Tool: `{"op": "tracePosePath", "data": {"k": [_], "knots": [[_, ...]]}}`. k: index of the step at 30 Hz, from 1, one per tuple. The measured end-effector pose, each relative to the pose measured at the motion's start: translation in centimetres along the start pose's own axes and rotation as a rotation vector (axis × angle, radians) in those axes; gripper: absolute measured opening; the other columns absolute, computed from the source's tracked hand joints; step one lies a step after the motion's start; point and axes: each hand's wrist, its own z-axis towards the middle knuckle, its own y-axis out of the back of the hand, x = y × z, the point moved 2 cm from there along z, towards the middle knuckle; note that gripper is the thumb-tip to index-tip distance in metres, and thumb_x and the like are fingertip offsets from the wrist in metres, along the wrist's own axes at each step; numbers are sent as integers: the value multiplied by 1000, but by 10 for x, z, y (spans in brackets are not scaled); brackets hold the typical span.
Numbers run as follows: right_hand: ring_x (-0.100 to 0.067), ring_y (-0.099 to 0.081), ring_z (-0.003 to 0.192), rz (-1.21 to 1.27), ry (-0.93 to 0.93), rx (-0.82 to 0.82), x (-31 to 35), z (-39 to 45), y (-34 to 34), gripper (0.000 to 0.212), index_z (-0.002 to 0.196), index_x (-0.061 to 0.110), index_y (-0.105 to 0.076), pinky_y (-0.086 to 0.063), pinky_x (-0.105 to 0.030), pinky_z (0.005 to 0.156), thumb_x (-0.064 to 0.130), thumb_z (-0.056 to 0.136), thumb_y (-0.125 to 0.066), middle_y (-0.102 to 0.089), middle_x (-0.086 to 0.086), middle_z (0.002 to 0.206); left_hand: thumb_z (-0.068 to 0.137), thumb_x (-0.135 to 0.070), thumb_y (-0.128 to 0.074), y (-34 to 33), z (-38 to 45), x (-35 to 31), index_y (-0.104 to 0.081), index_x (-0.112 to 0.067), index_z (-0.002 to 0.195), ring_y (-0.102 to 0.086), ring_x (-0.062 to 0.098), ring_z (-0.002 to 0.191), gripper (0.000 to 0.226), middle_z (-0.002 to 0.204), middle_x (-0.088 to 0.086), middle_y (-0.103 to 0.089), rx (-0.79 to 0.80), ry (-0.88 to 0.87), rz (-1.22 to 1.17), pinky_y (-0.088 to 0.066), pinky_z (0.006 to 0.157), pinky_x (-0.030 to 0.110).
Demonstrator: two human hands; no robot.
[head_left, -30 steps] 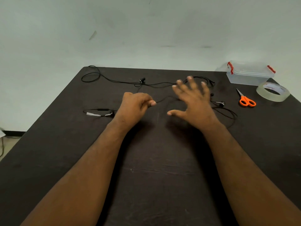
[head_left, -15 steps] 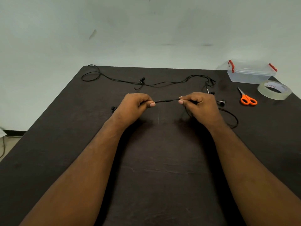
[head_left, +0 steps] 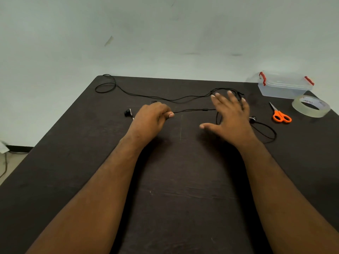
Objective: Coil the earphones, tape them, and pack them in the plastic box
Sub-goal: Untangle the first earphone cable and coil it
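Note:
Black earphones lie strung out across the dark table [head_left: 174,180]. Their cable [head_left: 146,96] runs from a loop at the far left to a tangle at the right. My left hand [head_left: 152,120] pinches one strand of the cable, which stretches right past a small inline piece [head_left: 205,109]. My right hand [head_left: 231,116] hovers over the right tangle with fingers spread, holding nothing. An earbud [head_left: 127,112] lies left of my left hand, another [head_left: 252,118] right of my right hand. The clear plastic box [head_left: 284,88] with red clips stands closed at the far right.
Orange-handled scissors [head_left: 280,116] lie near the right edge, with a roll of clear tape [head_left: 311,108] beside them. A pale wall rises behind the table. Floor and a cord show past the left edge.
My right hand has let go of the cable and spread open above the right tangle. My left hand keeps its pinch, and the earbud now lies further out to its left.

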Motion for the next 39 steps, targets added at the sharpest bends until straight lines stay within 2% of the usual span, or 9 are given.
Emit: {"op": "tracePosePath", "data": {"k": [2,4,6,9,14,18,22,27,39], "knots": [[-24,-28,142,-107,179,-52,28,1,-3,82,143,17,-40,-6,-51,114,65,77,-53,-42,-3,148,93,-23,-59,-4,-1,-10,-67,-7,86,-53,16,69,18,75,0,-58,17,-42,-22,-46,62,35],[-23,-54,123,59,358,-103,52,-1,-10,60,132,9,-53,-25,-46,110,43,82,-57,-61,-8,130,92,-20,-59,-10,-2,-18,-67,-8,88,-53,15,69,15,75,0,-57,39,-89,-49,-47,62,37],[-21,-69,90,359,362,-69,60,-2,-9,38,118,8,-66,-47,-28,88,23,83,-62,-73,-7,102,92,-25,-55,-12,-2,-23,-68,-10,89,-56,19,70,20,75,2,-59,71,-104,-72,-49,62,40],[-14,-68,71,453,283,-60,47,-1,-5,21,99,12,-75,-49,-23,66,21,83,-65,-74,-1,81,91,-32,-59,-10,-1,-21,-70,-10,92,-61,20,75,25,81,3,-66,107,-85,-98,-51,66,40],[-13,-65,68,466,182,-142,14,-1,1,21,97,10,-76,-48,-21,66,23,84,-66,-70,6,77,90,-27,-63,2,-1,2,-71,-10,90,-59,11,74,19,80,-6,-64,68,-6,-119,-49,69,30],[-18,-61,70,366,162,-117,-2,1,0,19,98,13,-75,-44,-25,66,23,87,-65,-72,-3,74,91,-23,-64,9,-3,12,-72,-11,88,-54,-1,70,14,76,-15,-58,45,39,-102,-40,68,14],[-23,-62,73,269,147,-105,-11,3,-4,17,97,17,-75,-39,-26,74,26,88,-64,-72,-2,79,90,-19,-64,15,-5,17,-71,-13,88,-61,12,77,10,82,-2,-67,45,67,-77,-48,71,24],[-25,-62,78,191,96,-131,-20,3,-1,15,96,20,-75,-49,-39,75,27,88,-65,-73,1,86,90,-17,-64,23,-10,27,-70,-13,88,-61,14,69,8,81,0,-63,6,121,-78,-48,67,21],[-25,-60,71,219,68,-169,-22,1,2,15,93,16,-75,-47,-35,69,25,87,-65,-67,-4,73,93,-23,-61,31,-15,50,-69,-13,92,-56,17,73,13,79,-4,-60,-144,176,11,-48,64,34]]}}
